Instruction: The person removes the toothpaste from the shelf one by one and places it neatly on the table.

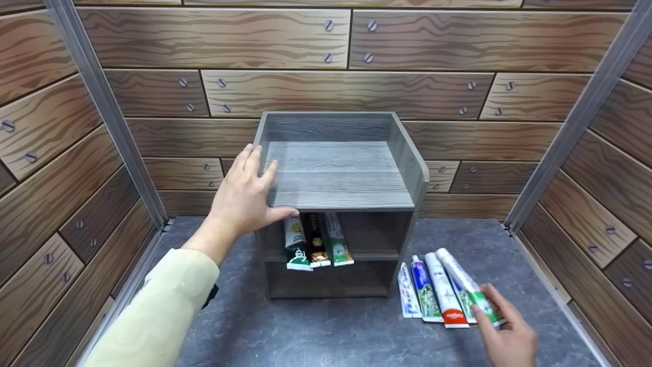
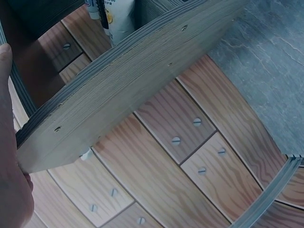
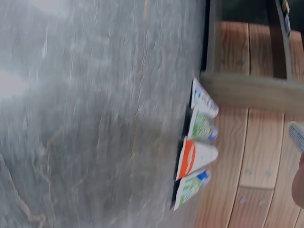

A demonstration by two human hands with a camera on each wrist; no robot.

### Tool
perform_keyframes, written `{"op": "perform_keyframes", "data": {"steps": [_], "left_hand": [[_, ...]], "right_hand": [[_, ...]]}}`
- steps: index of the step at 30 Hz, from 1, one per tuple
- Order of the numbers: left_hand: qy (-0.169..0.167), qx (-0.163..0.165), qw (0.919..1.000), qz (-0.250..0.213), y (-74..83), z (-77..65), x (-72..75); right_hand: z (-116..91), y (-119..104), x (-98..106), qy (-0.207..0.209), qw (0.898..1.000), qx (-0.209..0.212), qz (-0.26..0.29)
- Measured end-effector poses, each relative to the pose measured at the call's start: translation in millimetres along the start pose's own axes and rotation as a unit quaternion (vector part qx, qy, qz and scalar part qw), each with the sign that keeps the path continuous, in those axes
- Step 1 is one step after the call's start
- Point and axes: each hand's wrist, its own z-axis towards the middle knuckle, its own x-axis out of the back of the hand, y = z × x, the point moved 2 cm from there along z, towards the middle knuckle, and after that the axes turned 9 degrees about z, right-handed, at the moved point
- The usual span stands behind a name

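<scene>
My left hand (image 1: 244, 191) rests with extended fingers on the left wall of a small grey wooden shelf (image 1: 331, 173), its thumb along the front edge. In the left wrist view, part of the left hand (image 2: 14, 156) lies against the side panel (image 2: 118, 90). My right hand (image 1: 509, 331) pinches the green end of a white toothpaste tube (image 1: 461, 272), which slants above other tubes. At the right wrist view's edge, only the held tube's cap end (image 3: 297, 135) and some of the hand (image 3: 298, 185) show.
Three toothpaste tubes (image 1: 317, 244) lie side by side on the shelf's middle level, ends jutting out. On the grey floor, right of the shelf, lie several more, including a red-ended tube (image 1: 445, 290) and a blue-green tube (image 1: 425, 288). Wood-patterned walls (image 1: 346, 92) surround everything.
</scene>
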Motion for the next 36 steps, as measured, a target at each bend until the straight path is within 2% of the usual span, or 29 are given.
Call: {"op": "perform_keyframes", "data": {"steps": [6, 13, 24, 28, 36], "left_hand": [[-0.009, 0.005, 0.9999, 0.001, 0.7, -0.5, -0.4], [-0.020, 0.004, 0.9998, -0.004, 3.2, -0.5, -2.1], [-0.019, 0.008, 0.9998, -0.007, 1.0, 0.3, 0.5], [-0.023, 0.010, 0.9997, -0.007, 1.4, 0.1, 0.3], [-0.009, 0.006, 0.9999, -0.002, 0.9, 0.3, 0.0]], "right_hand": [[22, 36, 13, 0.009, 0.999, -0.026, -0.026], [41, 74, 28, 0.014, 0.993, -0.091, -0.072], [54, 111, 29, -0.001, 0.991, -0.070, -0.118], [54, 124, 26, -0.012, 0.989, -0.082, -0.124], [52, 143, 22, -0.057, 0.985, -0.107, -0.123]]}}
